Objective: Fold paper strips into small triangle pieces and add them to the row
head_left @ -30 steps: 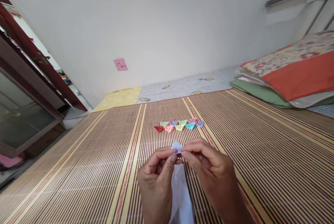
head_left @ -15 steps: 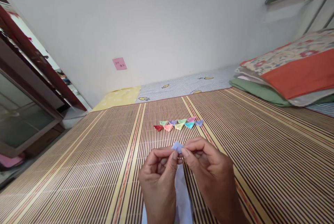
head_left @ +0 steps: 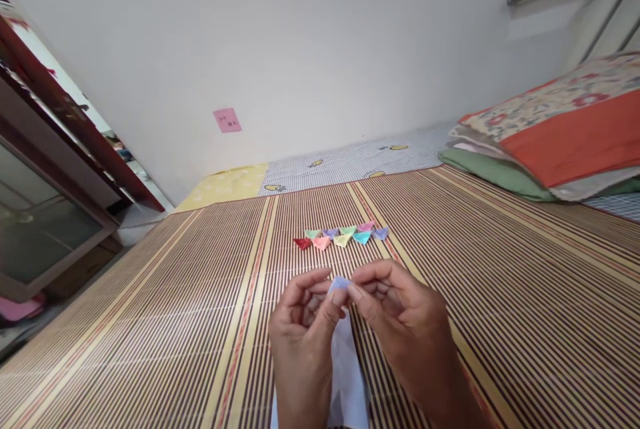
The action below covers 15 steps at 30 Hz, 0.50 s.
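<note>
A small piece of folded pale-blue paper is pinched between my two hands above the mat. My left hand has its thumb pressed on the paper's lower left side, with the forefinger raised behind it. At the paper's right edge, the thumb and forefinger of my right hand grip it. Beyond the hands lie several small folded paper triangles in two rows, in red, pink, yellow, green, blue and purple. Beneath my hands a pale-blue sheet-like piece shows, partly hidden by the left wrist.
The striped bamboo mat covers the bed surface. A stack of folded bedding lies at the right. A checked sheet borders the wall, where a pink note is stuck. A glass-doored cabinet stands at the left.
My left forefinger has lifted off the paper's upper left edge, while the left thumb has moved up over its lower front. The right hand keeps nearly the same pinch.
</note>
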{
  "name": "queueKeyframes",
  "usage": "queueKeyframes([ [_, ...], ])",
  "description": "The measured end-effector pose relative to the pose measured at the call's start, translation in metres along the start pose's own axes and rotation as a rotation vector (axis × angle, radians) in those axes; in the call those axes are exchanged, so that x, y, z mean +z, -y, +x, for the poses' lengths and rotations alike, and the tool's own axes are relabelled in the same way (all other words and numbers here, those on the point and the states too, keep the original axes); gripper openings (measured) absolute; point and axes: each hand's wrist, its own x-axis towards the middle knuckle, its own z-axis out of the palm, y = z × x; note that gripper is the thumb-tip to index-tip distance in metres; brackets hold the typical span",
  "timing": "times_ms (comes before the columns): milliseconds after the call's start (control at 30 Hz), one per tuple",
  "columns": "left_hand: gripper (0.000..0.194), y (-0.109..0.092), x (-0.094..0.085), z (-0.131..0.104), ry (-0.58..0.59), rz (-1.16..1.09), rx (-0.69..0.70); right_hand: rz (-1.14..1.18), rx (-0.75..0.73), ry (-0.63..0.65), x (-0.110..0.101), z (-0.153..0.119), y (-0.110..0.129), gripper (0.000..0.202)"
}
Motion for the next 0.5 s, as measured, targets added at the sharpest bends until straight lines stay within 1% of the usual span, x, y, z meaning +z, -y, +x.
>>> queueKeyframes([
  [67, 0.018, -0.0013, -0.0046, 0.0019, 0.101, 0.022, -0.045, -0.028, -0.002, 0.055, -0.0044, 0.002, 0.001, 0.003],
  [133, 0.015, -0.001, -0.0079, 0.0031, 0.15, 0.004, -0.064, -0.042, 0.014, 0.076, -0.0073, 0.0032, 0.0012, 0.008],
  [200, 0.015, 0.0008, -0.0082, 0.0034, 0.137, -0.064, -0.069, -0.028, 0.065, 0.094, -0.0081, 0.0036, 0.001, 0.012],
  [267, 0.015, 0.0035, -0.0062, 0.003, 0.113, -0.141, -0.09, 0.0, 0.124, 0.149, -0.0074, 0.0037, 0.0012, 0.014],
  [367, 0.015, 0.0074, -0.0031, 0.0023, 0.096, -0.219, -0.116, 0.031, 0.153, 0.219, -0.0052, 0.0036, 0.003, 0.021],
  [433, 0.016, 0.0084, -0.0026, 0.0025, 0.097, -0.217, -0.118, 0.058, 0.137, 0.225, -0.0041, 0.0035, 0.0048, 0.023],
  [500, 0.018, 0.0074, -0.0029, 0.0026, 0.112, -0.163, -0.111, 0.078, 0.131, 0.229, -0.0035, 0.0034, 0.0061, 0.023],
])
